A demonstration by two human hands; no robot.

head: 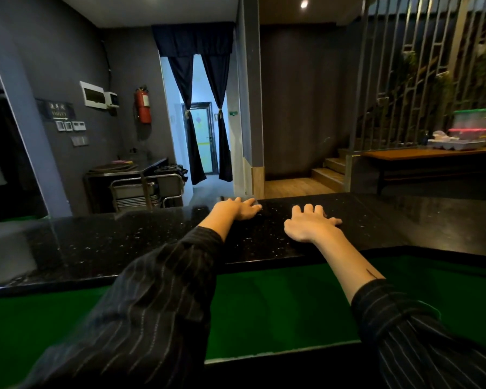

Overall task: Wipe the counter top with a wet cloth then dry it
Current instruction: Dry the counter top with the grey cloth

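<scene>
Head view shows 2 forearms in dark pinstriped sleeves reaching forward over a green surface onto a black speckled desk. 2 hands lie palm down near the desk's far edge, close to each other but apart. Left hand is flat with its fingers held close together; a small grey edge shows past its fingertips, maybe the cloth, though it is too dark and too hidden to be sure. Right hand is spread, fingers fanned and the thumb pointing right, pressed on the stone with nothing seen under it. Pale specks or droplets dot the desk between the arms.

Beyond the desk on the left stands 1 metal cart beside a dark side counter. On the grey wall hang 1 red fire extinguisher, 1 white panel box and 1 sign with an arrow. 2 dark curtains, tied back, frame a bright doorway. To the right, wooden steps rise behind a metal slat screen, and a wooden bench carries stacked plastic containers.
</scene>
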